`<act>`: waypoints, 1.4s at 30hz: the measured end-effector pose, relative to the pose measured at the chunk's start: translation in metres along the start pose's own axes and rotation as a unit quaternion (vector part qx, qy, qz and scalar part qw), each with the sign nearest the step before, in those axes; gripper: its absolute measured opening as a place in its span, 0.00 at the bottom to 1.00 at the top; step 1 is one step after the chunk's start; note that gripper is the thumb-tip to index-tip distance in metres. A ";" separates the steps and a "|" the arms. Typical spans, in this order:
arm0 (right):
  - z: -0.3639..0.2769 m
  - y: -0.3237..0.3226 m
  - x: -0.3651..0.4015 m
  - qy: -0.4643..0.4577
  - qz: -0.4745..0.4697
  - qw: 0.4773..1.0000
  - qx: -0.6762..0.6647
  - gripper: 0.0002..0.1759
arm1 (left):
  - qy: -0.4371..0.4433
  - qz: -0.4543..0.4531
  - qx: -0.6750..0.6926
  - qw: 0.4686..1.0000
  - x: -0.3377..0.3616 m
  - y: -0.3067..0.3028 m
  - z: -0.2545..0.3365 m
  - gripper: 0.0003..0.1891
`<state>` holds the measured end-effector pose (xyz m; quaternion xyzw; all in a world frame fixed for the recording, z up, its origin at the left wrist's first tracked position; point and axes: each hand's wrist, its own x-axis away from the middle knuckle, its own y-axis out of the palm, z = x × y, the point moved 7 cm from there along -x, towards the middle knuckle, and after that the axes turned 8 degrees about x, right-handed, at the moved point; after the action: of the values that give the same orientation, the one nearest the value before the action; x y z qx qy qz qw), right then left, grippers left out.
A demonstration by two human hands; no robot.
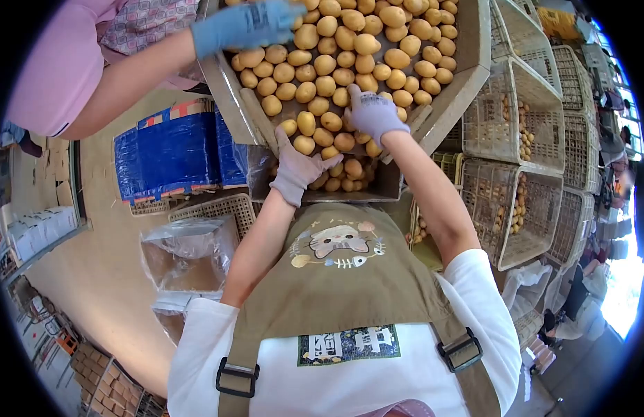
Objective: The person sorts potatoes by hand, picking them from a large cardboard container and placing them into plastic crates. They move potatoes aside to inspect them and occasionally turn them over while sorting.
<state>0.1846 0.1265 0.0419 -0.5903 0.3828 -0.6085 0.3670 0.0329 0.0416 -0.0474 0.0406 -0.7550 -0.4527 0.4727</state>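
Many round yellow-brown potatoes (325, 65) lie on a sorting tray with a worn metal rim (452, 104). My left hand (299, 167), in a pale glove, rests at the tray's near left edge with thumb and fingers spread beside the potatoes. My right hand (376, 117), in a lilac glove, reaches over the tray's near right part, its index finger stretched out against a potato. Below the tray's lip, more potatoes (346, 177) sit in a dark metal bin (384, 189).
A co-worker's blue-gloved hand (249, 26) is over the potatoes at the upper left. Plastic crates (490, 132), some with potatoes, stand at the right. Blue-wrapped boxes (169, 149) and a plastic-lined box (190, 254) are at the left.
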 end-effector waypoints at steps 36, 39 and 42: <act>0.150 -0.116 0.105 0.068 0.491 0.868 -0.039 0.20 | -0.011 -0.115 0.000 0.993 -0.007 0.018 0.003 0.51; 0.034 -0.076 0.040 -0.089 0.315 0.940 -0.096 0.21 | -0.025 -0.121 -0.024 0.992 -0.002 0.025 0.002 0.51; -0.009 -0.039 -0.018 -0.020 0.092 0.995 -0.019 0.22 | 0.031 -0.173 -0.101 0.979 -0.006 0.023 0.007 0.47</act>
<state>0.1763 0.1600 0.0693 -0.5711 0.4399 -0.5530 0.4177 0.0398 0.0622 -0.0364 0.1363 -0.6716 -0.6002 0.4125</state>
